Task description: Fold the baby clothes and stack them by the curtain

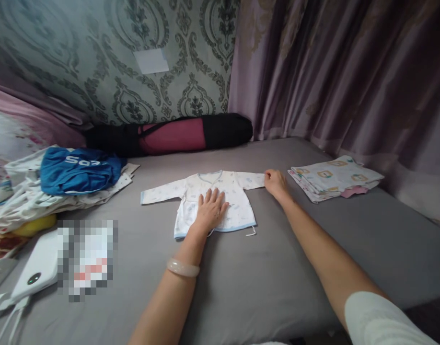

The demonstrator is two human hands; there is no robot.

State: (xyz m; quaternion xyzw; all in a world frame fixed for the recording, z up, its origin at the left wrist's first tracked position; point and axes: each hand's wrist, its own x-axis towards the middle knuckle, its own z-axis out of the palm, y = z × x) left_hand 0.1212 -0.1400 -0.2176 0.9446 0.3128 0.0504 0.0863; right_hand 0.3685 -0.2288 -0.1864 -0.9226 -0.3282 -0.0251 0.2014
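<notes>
White baby shirt (pixel 238 206) with a faint, pale print and light blue edging lies spread out face up in the middle of a gray bed sheet (pixel 270 278), its neckline pointing away from the wearer of the camera and both long sleeves stretched out to the sides. A thin white tie (pixel 251 232) trails onto the sheet just below the hem. The person's hands are apart from each other, and both are on the shirt. The left hand (pixel 212 210) rests flat on the front of it, palm down, fingers spread; a pale bangle (pixel 183 268) circles that forearm. The right hand (pixel 275 183) is curled, its fingers closed on the end of the sleeve at the right. Just beyond this hand sits a folded stack of printed cloth (pixel 337 173). Well to the left, a blue bundle (pixel 79 171) with white lettering lies on a heap of light-colored clothes (pixel 26 208). Nearer, on the same side, are a white device (pixel 40 266) and an object (pixel 92 254) pixelated beyond recognition. Along the back, a long black and dark pink bag (pixel 173 135) lies against a wall (pixel 194 67) with an ornate pattern, and purple curtains (pixel 335 72) hang at the right.
</notes>
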